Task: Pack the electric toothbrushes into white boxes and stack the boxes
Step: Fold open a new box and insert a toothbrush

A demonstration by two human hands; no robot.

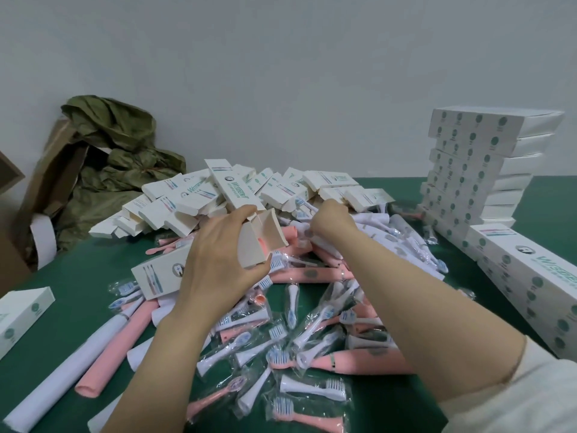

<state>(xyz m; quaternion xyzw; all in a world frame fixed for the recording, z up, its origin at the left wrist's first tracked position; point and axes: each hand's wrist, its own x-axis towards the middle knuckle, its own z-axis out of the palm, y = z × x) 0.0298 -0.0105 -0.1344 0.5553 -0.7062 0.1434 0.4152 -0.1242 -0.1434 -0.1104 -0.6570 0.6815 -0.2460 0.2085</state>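
Note:
My left hand [224, 254] grips a white box [156, 278] whose end flaps stand open towards the middle, with something pink showing inside. My right hand [331, 220] reaches into a heap of white toothbrush handles [384, 226]; its curled fingers pinch one of them. Pink handles [315, 273] and brush heads in clear wrappers [312, 385] lie scattered below both arms. A pile of open white boxes [193, 195] sits behind the hands. Closed boxes form a tall stack [468, 157] at the right.
More closed boxes [530, 276] lie in a row along the right edge of the green table [78, 260]. One box [22, 314] lies at the far left, with a white handle [62, 379] and a pink handle near it. Olive cloth [118, 145] and torn cardboard [46, 170] sit at the back left.

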